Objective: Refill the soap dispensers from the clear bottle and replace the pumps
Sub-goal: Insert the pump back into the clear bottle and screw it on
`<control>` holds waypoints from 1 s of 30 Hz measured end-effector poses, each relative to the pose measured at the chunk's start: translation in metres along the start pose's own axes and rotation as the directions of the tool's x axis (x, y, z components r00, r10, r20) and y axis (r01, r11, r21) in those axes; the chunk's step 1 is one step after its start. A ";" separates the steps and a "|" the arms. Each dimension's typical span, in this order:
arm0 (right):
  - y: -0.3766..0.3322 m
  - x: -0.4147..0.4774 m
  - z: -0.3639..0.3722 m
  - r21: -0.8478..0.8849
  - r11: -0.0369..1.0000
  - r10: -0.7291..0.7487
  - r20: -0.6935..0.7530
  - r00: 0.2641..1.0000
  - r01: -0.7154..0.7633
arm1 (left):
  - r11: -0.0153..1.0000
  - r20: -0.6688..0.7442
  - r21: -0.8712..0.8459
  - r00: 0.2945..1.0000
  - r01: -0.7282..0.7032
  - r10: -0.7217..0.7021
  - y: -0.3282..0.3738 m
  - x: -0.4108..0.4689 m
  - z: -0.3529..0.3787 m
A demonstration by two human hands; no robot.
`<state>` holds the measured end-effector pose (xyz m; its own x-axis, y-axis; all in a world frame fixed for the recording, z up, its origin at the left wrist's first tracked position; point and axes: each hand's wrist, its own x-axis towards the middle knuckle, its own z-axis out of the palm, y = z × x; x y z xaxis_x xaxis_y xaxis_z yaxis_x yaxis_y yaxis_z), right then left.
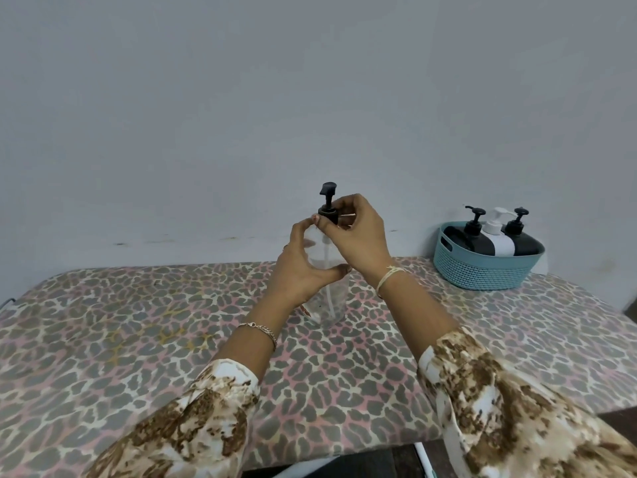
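The left hand [303, 267] is gripping the bottle [329, 307], which is standing upright on the table [138, 322]. Its fingers are curling round the far side and its thumb is pressing across the near side. The right hand [358, 232] is sitting just above, fingertips pinching the collar of the pump [328, 201] at the neck. Whether it is loosening or tightening cannot be told. The fill level is not readable.

Three dispensers [493, 236] are sitting in a basket [482, 274] well to the right of the right fingers, pumps fitted.

Likely risks:
- The bottle is turning with the collar if the left grip is slackening, so the thread is not moving.
- The base is sliding or tipping on the cloth under a sideways twist.
- The long tube is dripping soap on the table when lifting out.
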<state>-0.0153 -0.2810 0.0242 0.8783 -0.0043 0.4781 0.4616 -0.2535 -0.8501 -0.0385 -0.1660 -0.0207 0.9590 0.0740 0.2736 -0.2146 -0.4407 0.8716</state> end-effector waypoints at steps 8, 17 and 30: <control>0.018 -0.003 -0.009 -0.038 0.982 -0.176 0.195 0.965 0.186 | 1.000 -0.032 0.011 0.999 -0.015 0.016 -0.002 -0.001 0.000; -0.005 0.013 -0.017 -0.145 0.989 0.021 0.165 0.986 0.003 | 0.993 0.056 -0.027 0.992 0.114 -0.112 0.024 -0.003 -0.019; -0.039 0.013 -0.030 -0.319 0.937 0.258 0.353 0.900 -0.143 | 0.896 0.149 0.347 0.926 0.279 -0.346 0.073 0.012 -0.044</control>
<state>-0.0253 -0.3007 0.0702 0.9530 0.2719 0.1334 0.2669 -0.5455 -0.7945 -0.0506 -0.1582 0.0640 0.9902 0.0878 -0.1089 0.1394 -0.6843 0.7158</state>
